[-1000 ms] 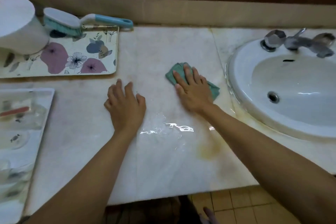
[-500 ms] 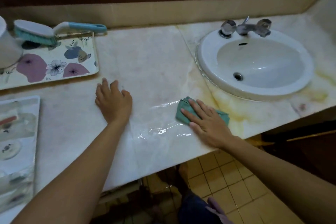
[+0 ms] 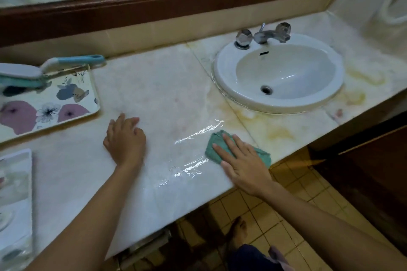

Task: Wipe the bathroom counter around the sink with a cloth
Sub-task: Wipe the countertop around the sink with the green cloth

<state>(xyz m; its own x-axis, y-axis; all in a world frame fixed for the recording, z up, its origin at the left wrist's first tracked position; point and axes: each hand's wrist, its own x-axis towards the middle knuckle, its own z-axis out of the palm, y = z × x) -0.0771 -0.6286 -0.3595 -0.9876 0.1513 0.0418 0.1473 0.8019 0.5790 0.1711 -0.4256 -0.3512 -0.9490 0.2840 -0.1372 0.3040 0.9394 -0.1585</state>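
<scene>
Near the front edge of the counter [image 3: 167, 94], just left of the sink [image 3: 278, 77], the right hand [image 3: 244, 165] presses flat, fingers straight, on the green cloth [image 3: 214, 145]. Further left, the left hand [image 3: 125, 138] rests on the counter, fingers loosely bent, holding nothing.

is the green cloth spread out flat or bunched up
Bunched up: the green cloth is a creased wad poking out either side of the flat right hand pressing it.
</scene>
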